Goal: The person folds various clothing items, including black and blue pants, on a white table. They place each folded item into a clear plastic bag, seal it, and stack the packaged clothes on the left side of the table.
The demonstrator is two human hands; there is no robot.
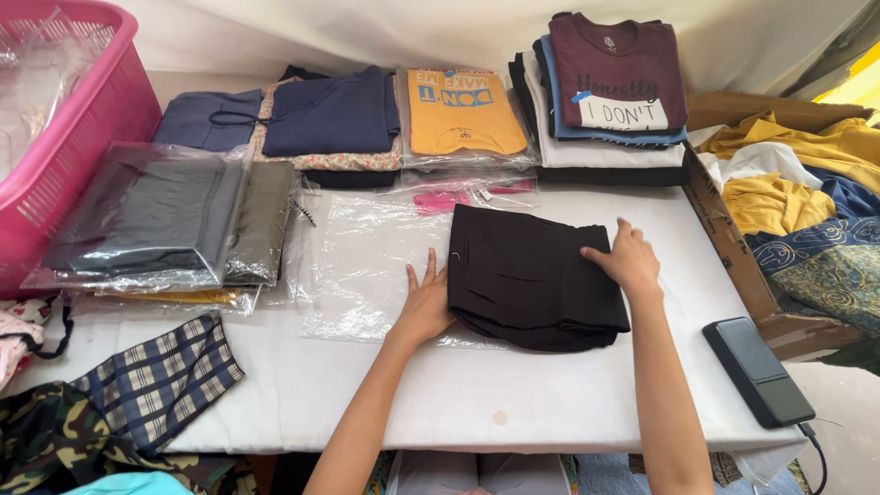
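We're looking at a black folded garment (532, 275), squared off and flat, lying partly on a clear plastic bag (367, 266) that's spread crinkled on the white table; the garment's left edge overlaps the bag's right side.

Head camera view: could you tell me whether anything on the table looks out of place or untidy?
Mostly tidy. The black folded garment lies under both the left hand and right hand, only partly over the clear plastic bag. A small brownish stain marks the white table cover near the front edge.
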